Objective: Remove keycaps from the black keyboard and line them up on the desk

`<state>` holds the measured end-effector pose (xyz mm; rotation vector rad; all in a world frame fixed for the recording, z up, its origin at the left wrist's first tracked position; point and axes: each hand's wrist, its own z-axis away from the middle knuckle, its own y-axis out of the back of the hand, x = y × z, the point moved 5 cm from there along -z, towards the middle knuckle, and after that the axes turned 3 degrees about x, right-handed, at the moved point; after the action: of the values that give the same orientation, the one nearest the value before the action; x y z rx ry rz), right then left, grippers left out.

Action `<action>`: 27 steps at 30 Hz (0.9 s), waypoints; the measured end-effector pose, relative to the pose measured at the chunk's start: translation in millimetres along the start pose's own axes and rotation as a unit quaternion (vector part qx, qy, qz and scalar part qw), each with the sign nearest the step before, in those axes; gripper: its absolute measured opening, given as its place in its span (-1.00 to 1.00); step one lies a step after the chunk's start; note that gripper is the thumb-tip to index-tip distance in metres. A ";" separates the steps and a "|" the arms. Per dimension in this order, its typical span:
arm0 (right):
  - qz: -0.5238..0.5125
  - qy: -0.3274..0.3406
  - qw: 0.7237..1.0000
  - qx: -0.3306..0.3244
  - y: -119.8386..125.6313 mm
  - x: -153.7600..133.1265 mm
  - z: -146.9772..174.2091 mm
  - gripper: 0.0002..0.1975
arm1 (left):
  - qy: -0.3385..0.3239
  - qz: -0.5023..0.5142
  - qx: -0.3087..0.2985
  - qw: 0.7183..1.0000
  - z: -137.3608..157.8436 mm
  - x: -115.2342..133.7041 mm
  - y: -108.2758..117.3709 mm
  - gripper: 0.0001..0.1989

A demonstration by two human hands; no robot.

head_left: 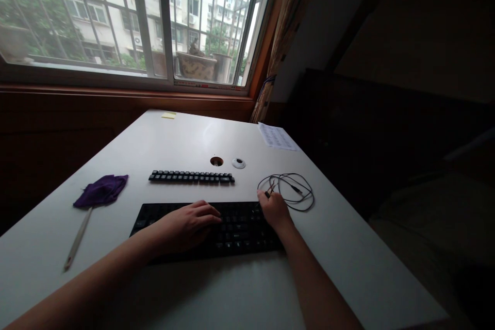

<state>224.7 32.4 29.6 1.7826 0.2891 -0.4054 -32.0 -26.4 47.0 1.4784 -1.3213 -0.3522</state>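
Note:
A black keyboard (240, 227) lies on the white desk in front of me. My left hand (193, 221) rests on its middle, palm down, with the fingers stretched out over the keys. Above the keyboard's right end, my right hand (275, 209) is closed round what looks like a wire keycap puller (273, 187), its thin prongs pointing up. A small dark piece, perhaps a keycap (267, 194), shows by the fingertips. Behind the keyboard, loose black keycaps (191, 177) stand in two rows. The tool's handle is hidden in my hand.
A coiled black cable (309, 191) lies right of the keyboard. On the left is a purple cloth (102, 191) touching a pale brush-like handle (78, 240). A cable hole (216, 161), its round cover (238, 163), a printed sheet (277, 136) and a yellow note (169, 115) are farther back.

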 end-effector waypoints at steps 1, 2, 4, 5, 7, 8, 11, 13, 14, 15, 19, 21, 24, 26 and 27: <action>-0.004 -0.001 1.000 0.001 -0.3 0.5 0.2 -0.51 | 0.001 -0.002 -0.003 1.000 0.1 -0.2 -0.5 -0.63; -0.009 -0.002 1.000 0.003 -0.7 1.1 0.4 -0.51 | 0.003 -0.004 -0.005 1.000 0.1 -0.4 -0.9 -0.63; -0.019 -0.002 1.000 0.007 -1.3 2.1 1.0 -0.50 | 0.005 -0.008 -0.007 1.000 -0.1 -0.5 -1.2 -0.63; -0.023 0.000 1.000 0.010 -1.3 2.2 1.4 -0.50 | 0.006 -0.009 -0.007 1.000 -0.2 -0.3 -1.1 -0.64; -0.030 0.013 0.999 0.018 -0.4 1.5 2.4 -0.50 | 0.006 -0.010 -0.005 1.000 -0.1 0.0 -0.8 -0.65; -0.035 0.020 0.999 0.023 0.7 0.8 3.1 -0.51 | 0.005 -0.012 -0.006 1.000 0.2 0.1 -0.9 -0.65; -0.053 0.031 0.997 0.038 6.3 -0.9 5.1 -0.53 | 0.002 -0.021 -0.009 1.000 1.6 -0.6 -2.2 -0.65; -0.061 0.027 0.997 0.049 10.5 -1.2 6.1 -0.54 | -0.002 -0.024 -0.008 1.000 2.4 -1.3 -3.1 -0.65; -0.063 0.025 0.996 0.053 12.3 -1.5 6.5 -0.54 | -0.002 -0.024 -0.007 1.000 2.7 -1.8 -3.5 -0.66; -0.065 0.024 0.996 0.055 13.6 -2.1 6.9 -0.54 | -0.002 -0.025 -0.007 1.000 2.8 -2.4 -3.9 -0.66; -0.080 0.038 0.995 0.050 14.6 -9.7 9.8 -0.55 | 0.001 -0.027 -0.011 1.000 2.5 -3.1 -4.5 -0.64; -0.096 0.053 0.993 0.045 13.2 -17.3 12.9 -0.56 | 0.001 -0.024 -0.010 1.000 2.2 -2.5 -3.8 -0.65; -0.134 0.087 0.987 0.030 8.6 -33.3 19.4 -0.55 | 0.004 -0.014 -0.005 1.000 1.9 -1.2 -2.0 -0.67; -0.160 0.112 0.981 0.014 4.2 -45.2 24.6 -0.55 | 0.007 -0.006 0.000 1.000 1.7 -0.8 -0.6 -0.68; -0.170 0.124 0.978 0.008 2.1 -50.9 27.3 -0.54 | 0.009 -0.004 0.003 1.000 1.7 -1.0 0.0 -0.69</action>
<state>176.1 6.4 46.9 1.8029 0.7755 -0.4256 -33.6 -26.4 45.9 1.4899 -1.3036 -0.3404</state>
